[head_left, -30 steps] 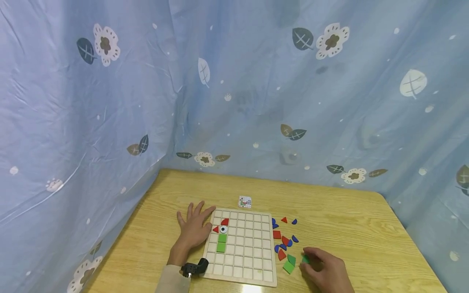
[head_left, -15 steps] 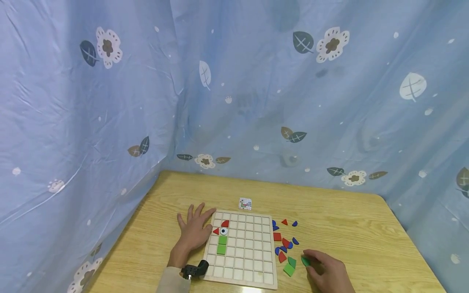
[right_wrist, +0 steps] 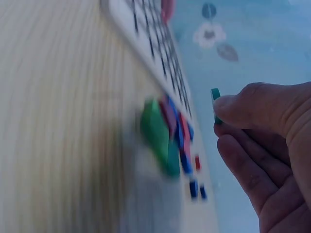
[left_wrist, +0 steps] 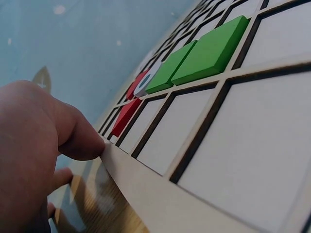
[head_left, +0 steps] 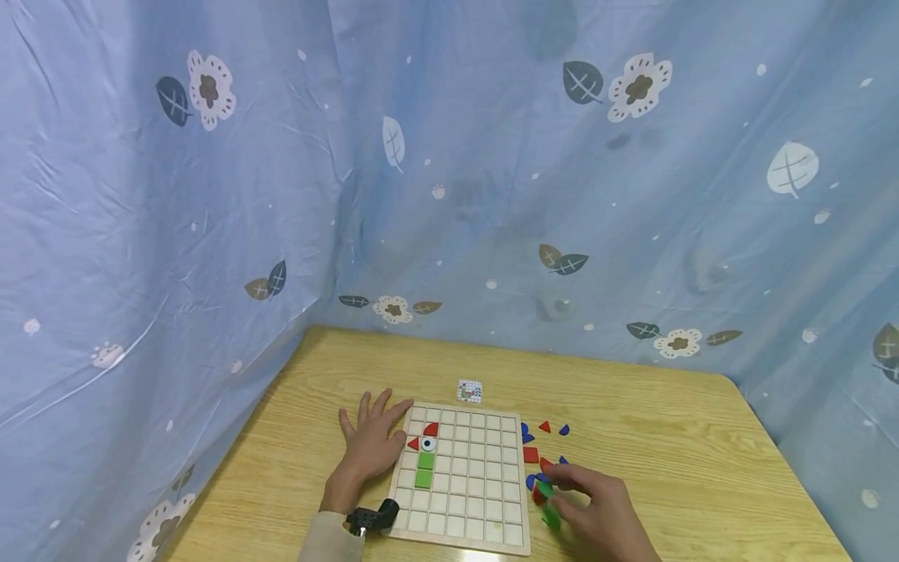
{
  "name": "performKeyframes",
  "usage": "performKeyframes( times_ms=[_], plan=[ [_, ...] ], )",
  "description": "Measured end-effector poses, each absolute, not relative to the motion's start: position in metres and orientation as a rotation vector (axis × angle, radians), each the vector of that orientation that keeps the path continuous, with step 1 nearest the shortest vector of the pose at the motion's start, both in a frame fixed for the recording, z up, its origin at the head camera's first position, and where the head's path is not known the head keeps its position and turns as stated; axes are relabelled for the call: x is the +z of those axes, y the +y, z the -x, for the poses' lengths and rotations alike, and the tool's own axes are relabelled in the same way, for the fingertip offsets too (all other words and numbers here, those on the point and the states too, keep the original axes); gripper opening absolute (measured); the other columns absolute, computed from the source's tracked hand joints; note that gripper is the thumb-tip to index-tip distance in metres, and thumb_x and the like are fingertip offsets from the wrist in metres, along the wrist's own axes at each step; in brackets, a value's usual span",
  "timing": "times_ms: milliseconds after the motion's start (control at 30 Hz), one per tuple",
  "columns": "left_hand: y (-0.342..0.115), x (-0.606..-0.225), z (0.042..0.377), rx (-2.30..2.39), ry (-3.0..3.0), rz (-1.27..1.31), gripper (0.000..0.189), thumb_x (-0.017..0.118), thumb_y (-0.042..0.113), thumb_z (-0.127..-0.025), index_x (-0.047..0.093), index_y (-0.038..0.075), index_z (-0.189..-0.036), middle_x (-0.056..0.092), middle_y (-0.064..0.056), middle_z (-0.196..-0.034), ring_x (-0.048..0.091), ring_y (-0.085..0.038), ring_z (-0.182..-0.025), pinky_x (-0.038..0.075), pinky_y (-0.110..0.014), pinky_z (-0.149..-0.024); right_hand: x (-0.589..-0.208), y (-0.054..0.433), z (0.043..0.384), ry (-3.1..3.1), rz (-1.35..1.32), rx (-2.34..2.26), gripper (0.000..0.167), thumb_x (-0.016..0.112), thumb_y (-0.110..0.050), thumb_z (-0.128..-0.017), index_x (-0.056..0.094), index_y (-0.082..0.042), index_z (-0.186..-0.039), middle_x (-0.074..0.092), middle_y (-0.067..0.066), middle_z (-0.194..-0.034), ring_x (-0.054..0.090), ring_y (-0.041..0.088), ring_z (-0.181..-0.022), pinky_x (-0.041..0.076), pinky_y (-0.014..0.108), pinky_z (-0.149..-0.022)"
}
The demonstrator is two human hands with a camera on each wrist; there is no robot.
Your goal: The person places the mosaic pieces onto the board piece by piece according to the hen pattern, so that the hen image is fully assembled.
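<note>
Firstly, noted one small printed card (head_left: 470, 391) on the wooden table (head_left: 618, 398), just beyond the far edge of the grid board (head_left: 460, 471); can make out a coloured picture over a grid, but cannot read any lettering at this size. Found one thin green piece (right_wrist: 215, 94) in the right hand (head_left: 600, 507), pinched between thumb and fingertip, near the board's right edge and seen against the loose pieces from the head view; cannot judge its height. Found the left hand (head_left: 372, 446) at the board's left edge, fingers spread apart, one digit touching the rim. Counted on the board: two green squares (head_left: 426, 460), one red triangle (head_left: 413, 443), one red quarter-round (head_left: 431, 428) and one round eye piece (head_left: 428, 443). Counted off the board, to its right: one red square (head_left: 531, 455) and one loose red triangle (head_left: 545, 427). Cannot total the blue pieces (head_left: 531, 482), loose green or other red ones, being overlapped or partly covered by the right hand.
</note>
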State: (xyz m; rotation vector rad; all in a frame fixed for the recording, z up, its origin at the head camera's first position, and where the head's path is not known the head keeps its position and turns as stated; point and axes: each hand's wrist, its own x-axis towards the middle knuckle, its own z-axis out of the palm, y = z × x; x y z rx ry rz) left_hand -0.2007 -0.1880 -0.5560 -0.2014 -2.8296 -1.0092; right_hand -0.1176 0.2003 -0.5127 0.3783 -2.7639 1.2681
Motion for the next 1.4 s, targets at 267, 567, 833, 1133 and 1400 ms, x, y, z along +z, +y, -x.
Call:
performKeyframes(
  times_ms=[267,567,833,1133,1400],
  plan=[
    [-0.188,-0.568,0.204,-1.000,-2.790,0.193,0.058,0.062,0.018,-0.095,0.066,0.023,-0.153,0.041,-0.021,-0.174,0.015,-0.057,-0.165,-0.014,-0.087,-0.119,-0.521,0.153,0.130,-2.554,-0.840,1.241,0.031,0.088,-0.001,-0.086,0.082,-0.007,-0.115,0.085,0.003,-0.109,0.081,0.012,-0.093,0.067,0.030,-0.081],
    [-0.188,-0.556,0.201,-1.003,-2.834,0.193,0.057,0.063,0.014,-0.095,0.066,0.021,-0.152,0.041,-0.023,-0.173,0.015,-0.059,-0.164,-0.012,-0.088,-0.119,-0.519,0.102,0.138,-2.690,-0.857,1.419,0.029,0.085,-0.011,-0.093,0.082,-0.013,-0.122,0.084,-0.003,-0.116,0.079,0.012,-0.100,0.066,0.032,-0.092],
    [-0.188,-0.554,0.201,-0.968,-2.867,0.177,0.057,0.064,0.014,-0.096,0.066,0.022,-0.152,0.041,-0.021,-0.173,0.015,-0.058,-0.165,-0.010,-0.088,-0.120,-0.524,0.063,0.142,-2.696,-0.963,1.425,0.028,0.085,-0.007,-0.094,0.083,-0.012,-0.122,0.084,-0.001,-0.116,0.077,0.005,-0.101,0.065,0.025,-0.091],
    [-0.189,-0.555,0.203,-0.964,-2.871,0.186,0.056,0.064,0.016,-0.097,0.065,0.022,-0.153,0.040,-0.021,-0.174,0.015,-0.057,-0.165,-0.010,-0.088,-0.120,-0.532,0.043,0.136,-2.616,-1.061,1.348,0.026,0.085,0.000,-0.091,0.083,-0.006,-0.117,0.084,0.003,-0.114,0.078,0.005,-0.103,0.065,0.023,-0.088],
    [-0.189,-0.555,0.203,-0.946,-2.879,0.191,0.057,0.063,0.016,-0.096,0.066,0.023,-0.153,0.041,-0.020,-0.174,0.016,-0.057,-0.165,-0.009,-0.088,-0.120,-0.532,0.037,0.133,-2.716,-1.020,1.167,0.026,0.087,-0.010,-0.091,0.084,-0.013,-0.117,0.082,-0.007,-0.113,0.074,0.000,-0.107,0.063,0.026,-0.093]
  ],
)
